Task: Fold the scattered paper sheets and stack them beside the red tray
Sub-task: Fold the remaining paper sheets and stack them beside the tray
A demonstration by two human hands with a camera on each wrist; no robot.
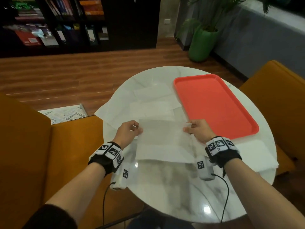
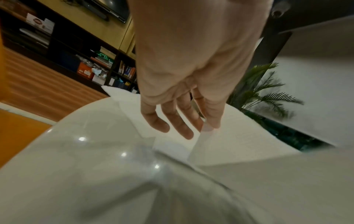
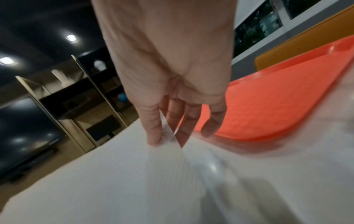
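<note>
A white paper sheet (image 1: 162, 139) is lifted off the round marble table (image 1: 173, 187), held up by both far corners. My left hand (image 1: 132, 129) pinches its left corner; the left wrist view shows the sheet (image 2: 229, 145) caught under the fingertips (image 2: 212, 121). My right hand (image 1: 194, 128) pinches the right corner, and the right wrist view shows that paper (image 3: 134, 174) nipped between thumb and fingers (image 3: 153, 133). The red tray (image 1: 214, 104), which has nothing on it, lies just right of the right hand. More white sheets (image 1: 148, 103) lie scattered beyond the held one.
One sheet (image 1: 105, 111) hangs over the table's left edge and another (image 1: 254, 154) lies at the right edge below the tray. Orange chairs (image 1: 24, 146) stand left and right. A green plant pot (image 1: 201, 45) and a dark bookshelf (image 1: 66, 22) are farther off.
</note>
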